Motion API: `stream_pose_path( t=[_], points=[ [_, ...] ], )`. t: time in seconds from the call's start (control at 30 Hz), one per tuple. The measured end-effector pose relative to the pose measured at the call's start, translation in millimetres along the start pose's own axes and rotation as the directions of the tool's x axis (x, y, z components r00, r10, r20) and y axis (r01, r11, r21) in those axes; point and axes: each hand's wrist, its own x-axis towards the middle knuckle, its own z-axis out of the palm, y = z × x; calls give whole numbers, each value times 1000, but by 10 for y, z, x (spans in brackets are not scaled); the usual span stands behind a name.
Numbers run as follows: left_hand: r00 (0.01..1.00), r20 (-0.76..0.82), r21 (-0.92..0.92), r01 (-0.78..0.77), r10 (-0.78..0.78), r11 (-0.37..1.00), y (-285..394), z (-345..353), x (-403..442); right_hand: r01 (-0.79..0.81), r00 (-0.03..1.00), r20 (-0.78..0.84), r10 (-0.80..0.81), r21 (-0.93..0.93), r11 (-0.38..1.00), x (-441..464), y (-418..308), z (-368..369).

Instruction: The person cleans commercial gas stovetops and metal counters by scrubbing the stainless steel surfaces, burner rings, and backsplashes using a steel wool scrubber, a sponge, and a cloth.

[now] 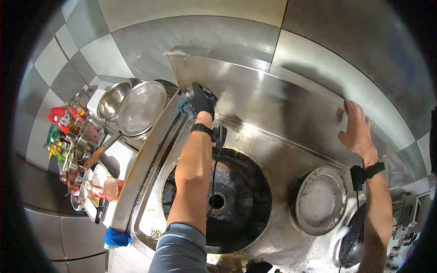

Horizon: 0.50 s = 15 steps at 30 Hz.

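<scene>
I observed the left hand [200,101], gloved, fingers curled round a cloth [184,107] at the metal panel's left end, the right hand [358,129] spread, empty, against its upper edge, apparently for balance

Bright glare streaks the steel panel [282,111], while fisheye distortion bends the dark-vignetted edges.

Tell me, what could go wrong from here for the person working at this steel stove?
The cable from the left wrist dangles across the dark burner in this view, so it might snag. The bare right hand rests at the upper edge of the steel panel and might slip or get scraped. The gloved left hand could perhaps bump the nearby sieve.
</scene>
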Motion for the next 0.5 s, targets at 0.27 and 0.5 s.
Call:
stream_pose_path(
  t=[0.27, 0.5],
  points=[
    [994, 108, 17, -6, 4, 1000, 711, 811, -1592, -22, 998, -61, 21, -8, 1000, -4, -71, 11],
    [975, 64, 81, -217, 213, 973, 459, 781, -889, 11, 996, -87, -14, -34, 999, -44, 24, 49]
  ],
)
